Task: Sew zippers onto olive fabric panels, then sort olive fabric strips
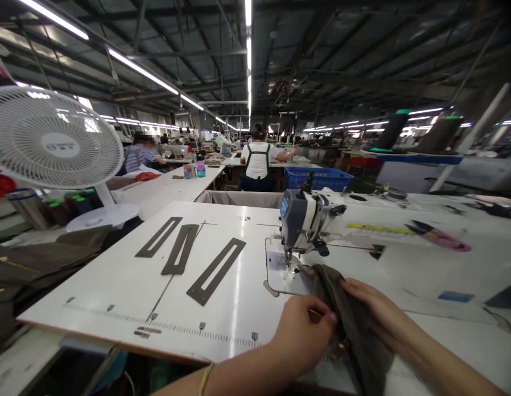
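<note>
A dark olive piece of fabric (364, 335) runs from beside the sewing machine's needle down over the table's front edge. My left hand (307, 330) is closed, its fingers pinched at the cloth's left edge; a small brass-coloured bit shows below them. On the cloth's right side my right hand (371, 302) grips it, with the fingertips partly behind the fold. Just ahead of both hands stands the sewing machine (302, 220), its presser foot (291, 261) close to the far end of the cloth.
Flat slotted templates (216, 270) lie on the white table (115, 286), which has a printed ruler along its front. A white fan (53, 143) and dark cloth (44, 269) are at left. Pink-handled scissors (443, 236) rest on the machine. A blue crate (317, 179) and co-workers are beyond.
</note>
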### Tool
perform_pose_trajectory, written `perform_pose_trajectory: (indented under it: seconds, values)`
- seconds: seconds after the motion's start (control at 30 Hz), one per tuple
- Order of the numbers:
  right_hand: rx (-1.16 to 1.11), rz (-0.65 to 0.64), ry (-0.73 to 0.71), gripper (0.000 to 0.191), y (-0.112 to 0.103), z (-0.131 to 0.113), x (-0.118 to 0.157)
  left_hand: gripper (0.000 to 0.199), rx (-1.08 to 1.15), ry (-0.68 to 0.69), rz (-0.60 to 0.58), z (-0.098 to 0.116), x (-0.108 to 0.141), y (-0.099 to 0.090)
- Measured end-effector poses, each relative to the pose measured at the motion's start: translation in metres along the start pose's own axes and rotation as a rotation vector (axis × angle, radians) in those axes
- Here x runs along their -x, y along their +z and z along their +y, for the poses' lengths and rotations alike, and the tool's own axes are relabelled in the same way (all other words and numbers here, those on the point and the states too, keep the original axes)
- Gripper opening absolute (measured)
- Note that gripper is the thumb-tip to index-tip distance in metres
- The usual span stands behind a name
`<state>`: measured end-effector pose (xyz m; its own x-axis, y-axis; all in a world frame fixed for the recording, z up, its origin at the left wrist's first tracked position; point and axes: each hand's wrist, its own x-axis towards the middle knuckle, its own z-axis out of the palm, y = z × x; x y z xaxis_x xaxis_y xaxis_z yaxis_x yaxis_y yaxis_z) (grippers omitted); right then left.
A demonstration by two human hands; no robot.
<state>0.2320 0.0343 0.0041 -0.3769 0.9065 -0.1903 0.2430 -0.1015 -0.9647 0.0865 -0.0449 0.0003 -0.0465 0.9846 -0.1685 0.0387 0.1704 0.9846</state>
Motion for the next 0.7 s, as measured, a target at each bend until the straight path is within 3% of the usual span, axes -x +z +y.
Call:
perform_pose_trajectory:
  seconds: [0.1,0.2,0.3,0.33,0.4,0.47,0.53,0.57,0.63,0.7]
  values:
    - [0.083,0.130,-0.063,0.038,-0.021,-0.003,-0.005,0.010,0.061,0.060,-0.003,0.003,0.004,-0.002]
    - [0.392,0.327,-0.190,0.039,-0.043,-0.006,-0.015,0.012,0.178,-0.077,-0.096,0.009,0.009,-0.018]
    - [0.510,0.275,-0.223,0.038,-0.042,0.000,-0.022,0.019,0.001,-0.240,-0.162,0.015,0.015,-0.043]
    - [0.497,0.238,-0.222,0.038,-0.035,0.003,-0.024,0.019,-0.139,-0.208,-0.119,0.015,0.018,-0.052]
    - [0.435,0.188,-0.205,0.041,-0.018,0.009,-0.023,0.013,-0.489,0.004,0.038,0.014,0.024,-0.069]
    - [0.381,0.177,-0.207,0.043,-0.001,0.012,-0.020,0.050,-0.802,0.274,0.117,0.011,0.028,-0.082]
    - [0.381,0.212,-0.252,0.044,0.009,0.011,-0.015,0.085,-0.989,0.427,0.013,0.009,0.028,-0.091]
    - [0.396,0.234,-0.274,0.046,0.011,0.010,-0.013,0.093,-1.042,0.467,-0.073,0.009,0.026,-0.094]
    - [0.426,0.269,-0.314,0.048,0.008,0.009,-0.009,0.094,-1.106,0.523,-0.209,0.012,0.021,-0.098]
    - [0.474,0.309,-0.365,0.050,-0.001,0.013,-0.006,0.096,-1.141,0.576,-0.265,0.017,0.014,-0.098]
